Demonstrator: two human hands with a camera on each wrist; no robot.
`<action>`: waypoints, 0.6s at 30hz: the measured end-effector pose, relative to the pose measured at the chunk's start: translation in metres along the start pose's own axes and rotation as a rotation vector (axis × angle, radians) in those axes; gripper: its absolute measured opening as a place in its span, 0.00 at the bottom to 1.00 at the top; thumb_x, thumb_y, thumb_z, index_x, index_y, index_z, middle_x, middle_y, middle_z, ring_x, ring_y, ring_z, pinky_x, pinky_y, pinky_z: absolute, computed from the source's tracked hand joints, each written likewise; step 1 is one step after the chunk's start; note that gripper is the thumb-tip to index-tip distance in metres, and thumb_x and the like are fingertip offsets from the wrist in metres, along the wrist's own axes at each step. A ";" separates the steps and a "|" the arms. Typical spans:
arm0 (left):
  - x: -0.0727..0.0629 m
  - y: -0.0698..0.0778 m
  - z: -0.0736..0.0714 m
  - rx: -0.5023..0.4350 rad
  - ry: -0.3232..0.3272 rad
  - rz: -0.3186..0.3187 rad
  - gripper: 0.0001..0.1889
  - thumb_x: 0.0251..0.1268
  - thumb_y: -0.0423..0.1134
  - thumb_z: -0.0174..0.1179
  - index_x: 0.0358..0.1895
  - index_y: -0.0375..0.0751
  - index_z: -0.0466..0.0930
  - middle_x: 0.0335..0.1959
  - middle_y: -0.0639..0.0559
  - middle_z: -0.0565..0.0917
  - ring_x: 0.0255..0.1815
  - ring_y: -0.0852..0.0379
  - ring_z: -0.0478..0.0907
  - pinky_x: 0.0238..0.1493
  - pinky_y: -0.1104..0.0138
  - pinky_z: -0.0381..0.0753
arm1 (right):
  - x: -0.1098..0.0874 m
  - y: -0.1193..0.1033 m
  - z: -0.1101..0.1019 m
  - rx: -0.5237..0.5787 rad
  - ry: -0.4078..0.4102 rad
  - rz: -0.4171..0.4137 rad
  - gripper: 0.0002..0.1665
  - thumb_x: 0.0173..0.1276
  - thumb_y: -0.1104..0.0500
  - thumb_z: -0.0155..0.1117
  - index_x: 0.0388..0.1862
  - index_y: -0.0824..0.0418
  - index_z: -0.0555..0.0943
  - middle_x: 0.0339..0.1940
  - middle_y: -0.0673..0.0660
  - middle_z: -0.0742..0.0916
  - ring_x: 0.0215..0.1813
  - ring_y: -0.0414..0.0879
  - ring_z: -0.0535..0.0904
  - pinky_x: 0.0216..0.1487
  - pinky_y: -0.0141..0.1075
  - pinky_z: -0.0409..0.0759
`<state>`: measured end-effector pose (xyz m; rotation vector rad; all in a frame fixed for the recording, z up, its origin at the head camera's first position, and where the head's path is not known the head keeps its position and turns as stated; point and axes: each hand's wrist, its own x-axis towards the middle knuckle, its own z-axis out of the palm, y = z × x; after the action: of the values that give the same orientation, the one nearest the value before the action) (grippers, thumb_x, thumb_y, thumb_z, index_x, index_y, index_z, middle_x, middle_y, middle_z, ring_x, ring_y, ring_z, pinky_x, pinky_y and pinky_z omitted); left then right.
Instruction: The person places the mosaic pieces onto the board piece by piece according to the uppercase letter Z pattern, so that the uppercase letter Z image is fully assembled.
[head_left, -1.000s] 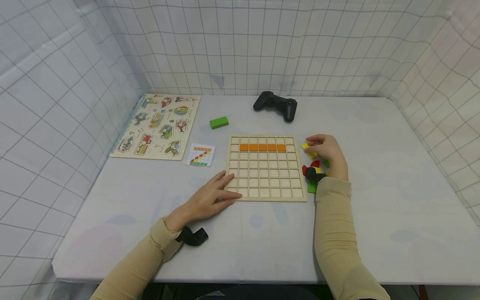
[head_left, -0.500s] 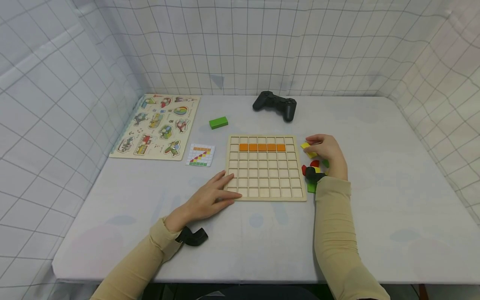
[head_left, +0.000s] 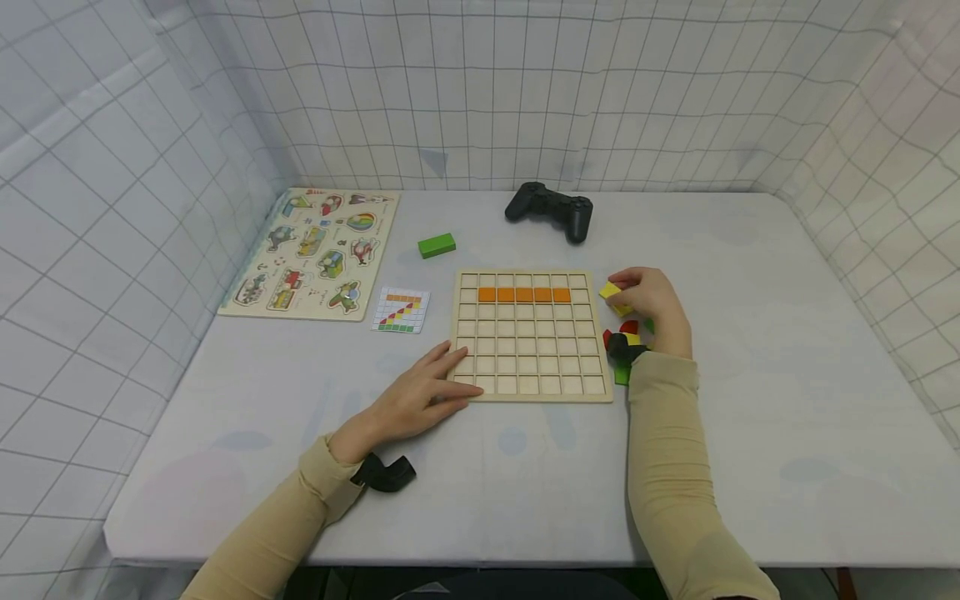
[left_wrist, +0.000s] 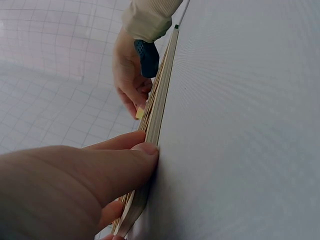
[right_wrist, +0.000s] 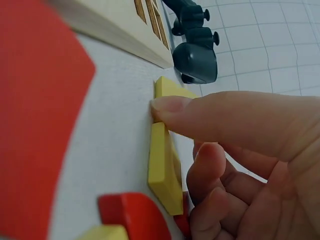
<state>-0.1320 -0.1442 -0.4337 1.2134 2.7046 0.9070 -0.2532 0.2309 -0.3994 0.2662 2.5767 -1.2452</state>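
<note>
My left hand (head_left: pixel 416 400) rests on the near left corner of a wooden grid board (head_left: pixel 534 398), fingers spread. Its thumb (left_wrist: pixel 135 162) presses the board's side edge in the left wrist view. Beyond the board's right edge, my right hand (head_left: pixel 652 307) pinches a yellow tile (right_wrist: pixel 167 88); the thumb shows against it, and the index fingertip is hidden. Another yellow tile (right_wrist: pixel 161 160) lies just below the thumb. Red pieces (head_left: pixel 629 327) and a green piece (head_left: pixel 622 377) lie near the right wrist, partly covered. A row of orange tiles (head_left: pixel 525 295) sits in the board's second row.
A small pattern card (head_left: pixel 401 310) lies left of the board. Behind it are a green block (head_left: pixel 437 245) and a picture puzzle board (head_left: pixel 311 310). A black game controller (head_left: pixel 550 210) lies at the back. Grid-patterned cloth walls surround the white table (head_left: pixel 795 375).
My right hand has shifted slightly left toward the board, and the yellow tile at its fingertips has moved with it. My left hand stays on the corner.
</note>
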 end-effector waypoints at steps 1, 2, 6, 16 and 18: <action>0.000 0.000 0.000 0.000 0.000 0.000 0.13 0.65 0.39 0.60 0.51 0.49 0.84 0.69 0.35 0.62 0.72 0.35 0.47 0.70 0.47 0.52 | 0.000 0.000 0.000 -0.008 0.000 -0.009 0.25 0.63 0.62 0.64 0.59 0.64 0.75 0.56 0.64 0.76 0.49 0.54 0.72 0.43 0.36 0.77; 0.000 0.000 0.000 0.000 0.000 -0.001 0.13 0.65 0.39 0.60 0.51 0.49 0.84 0.69 0.35 0.62 0.72 0.35 0.47 0.70 0.48 0.52 | 0.000 0.000 0.000 -0.015 -0.001 -0.018 0.24 0.63 0.61 0.64 0.58 0.65 0.75 0.55 0.63 0.76 0.48 0.53 0.72 0.42 0.35 0.77; 0.000 0.000 0.000 0.000 -0.003 -0.006 0.13 0.65 0.40 0.60 0.51 0.50 0.84 0.69 0.35 0.61 0.72 0.36 0.47 0.70 0.48 0.51 | -0.001 0.001 -0.001 -0.034 -0.016 -0.058 0.21 0.64 0.58 0.62 0.54 0.66 0.77 0.48 0.62 0.78 0.43 0.51 0.72 0.37 0.33 0.77; 0.000 0.000 0.000 0.000 -0.001 -0.004 0.13 0.65 0.40 0.60 0.51 0.49 0.84 0.69 0.35 0.61 0.72 0.35 0.47 0.70 0.47 0.51 | -0.006 -0.016 -0.005 -0.144 -0.091 -0.173 0.21 0.66 0.51 0.62 0.54 0.60 0.80 0.54 0.62 0.80 0.46 0.53 0.75 0.45 0.42 0.77; 0.000 0.000 0.000 0.001 -0.003 -0.009 0.13 0.65 0.40 0.60 0.51 0.50 0.84 0.69 0.35 0.61 0.72 0.35 0.47 0.70 0.47 0.51 | -0.006 -0.020 -0.003 -0.167 -0.119 -0.217 0.21 0.67 0.52 0.61 0.54 0.61 0.81 0.55 0.63 0.80 0.52 0.55 0.74 0.52 0.46 0.75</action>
<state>-0.1322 -0.1438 -0.4335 1.2009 2.7057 0.9023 -0.2535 0.2209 -0.3810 -0.1204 2.6389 -1.0666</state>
